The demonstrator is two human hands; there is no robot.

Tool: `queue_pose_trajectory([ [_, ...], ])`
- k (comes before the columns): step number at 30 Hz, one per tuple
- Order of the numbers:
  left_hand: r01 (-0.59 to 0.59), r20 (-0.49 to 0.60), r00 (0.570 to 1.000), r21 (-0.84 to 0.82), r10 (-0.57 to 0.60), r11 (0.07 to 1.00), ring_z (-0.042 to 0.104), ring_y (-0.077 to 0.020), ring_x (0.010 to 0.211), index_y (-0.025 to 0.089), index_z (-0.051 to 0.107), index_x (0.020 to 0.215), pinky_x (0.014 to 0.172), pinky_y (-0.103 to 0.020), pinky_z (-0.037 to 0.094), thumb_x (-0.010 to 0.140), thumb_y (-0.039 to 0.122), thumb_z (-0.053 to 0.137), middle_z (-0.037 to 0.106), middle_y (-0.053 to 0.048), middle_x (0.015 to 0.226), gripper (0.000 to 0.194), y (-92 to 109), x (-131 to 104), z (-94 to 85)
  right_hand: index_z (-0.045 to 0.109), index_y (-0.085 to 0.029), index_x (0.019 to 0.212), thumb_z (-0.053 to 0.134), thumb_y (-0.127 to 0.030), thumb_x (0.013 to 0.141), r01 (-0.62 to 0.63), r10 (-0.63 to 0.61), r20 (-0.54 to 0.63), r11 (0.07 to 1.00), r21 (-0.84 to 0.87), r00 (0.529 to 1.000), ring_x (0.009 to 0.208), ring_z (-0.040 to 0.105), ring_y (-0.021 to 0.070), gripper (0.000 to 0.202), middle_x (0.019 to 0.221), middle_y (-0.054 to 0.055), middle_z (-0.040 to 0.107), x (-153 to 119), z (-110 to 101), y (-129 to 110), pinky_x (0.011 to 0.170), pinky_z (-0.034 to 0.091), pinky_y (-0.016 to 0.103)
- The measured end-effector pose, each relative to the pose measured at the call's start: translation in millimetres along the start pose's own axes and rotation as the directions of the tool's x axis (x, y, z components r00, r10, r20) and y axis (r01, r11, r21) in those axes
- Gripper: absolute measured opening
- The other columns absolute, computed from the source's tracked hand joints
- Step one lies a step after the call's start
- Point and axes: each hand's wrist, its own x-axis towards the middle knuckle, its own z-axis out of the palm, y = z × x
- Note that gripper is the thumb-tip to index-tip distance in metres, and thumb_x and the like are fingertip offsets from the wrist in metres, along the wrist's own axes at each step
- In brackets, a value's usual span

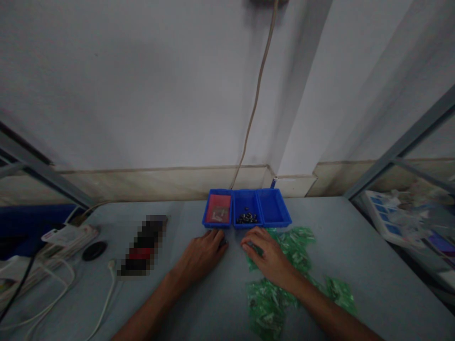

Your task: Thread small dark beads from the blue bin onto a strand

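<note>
A black disc [94, 251] lies near a white cable [112, 267]; a cord [260, 76] crosses the wall [152, 94].

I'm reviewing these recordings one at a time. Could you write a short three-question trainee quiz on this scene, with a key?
1. Multiple choice: which of the blue compartments holds the small dark metal parts?
A) left
B) middle
C) right

2. True or false: the green plastic bags lie nearer the right hand than the left hand.

3. Fill in: the black round object lies on the table to the ____ of both hands.

Key:
1. B: they lie loose in the middle compartment.
2. True: the bags lie around and beneath the right hand and forearm.
3. left.
</note>
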Motion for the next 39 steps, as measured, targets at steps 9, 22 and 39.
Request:
queue_pose_trajectory([
  [9, -0.095, -0.068, 0.994, -0.062, 0.091, 0.994, 0.069, -0.0257, 0.109, 0.022, 0.056, 0.125, 0.088, -0.037, 0.06, 0.108, 0.027, 0.06, 0.067, -0.006, 0.119, 0.018, -2, 1, 8.4, 0.078, -0.027, 0.117, 0.064, -0.028, 0.107, 0.149, -0.089, 0.209, 0.945, -0.291, 0.974, 0.122, 0.059, 0.0286, 0.017, 0.13, 0.007, 0.071, -7, 3, -2, 0.11, 0.045, 0.048],
  [22, -0.116, -0.068, 0.992, -0.164, 0.106, 0.98, 0.067, -0.0241, 0.104, 0.022, 0.061, 0.114, 0.087, -0.035, 0.057, 0.108, 0.028, 0.058, 0.065, -0.006, 0.114, 0.009, -7, -1, 2.2, 0.069, -0.029, 0.14, 0.063, -0.028, 0.108, 0.264, -0.139, 0.32, 0.881, -0.392, 0.937, 0.131, 0.056, 0.0297, 0.033, 0.142, 0.008, 0.069, -10, 5, -4, 0.113, 0.046, 0.05],
  [39, -0.13, -0.09, 0.988, -0.023, 0.127, 0.991, 0.068, -0.0233, 0.099, 0.02, 0.062, 0.112, 0.084, -0.034, 0.058, 0.112, 0.028, 0.049, 0.066, -0.007, 0.109, 0.015, -6, 0, 8.9, 0.065, -0.026, 0.142, 0.06, -0.022, 0.108, 0.341, -0.203, 0.327, 0.826, -0.449, 0.923, 0.13, 0.056, 0.0308, 0.035, 0.142, 0.009, 0.067, -10, 11, 1, 0.113, 0.047, 0.052],
])
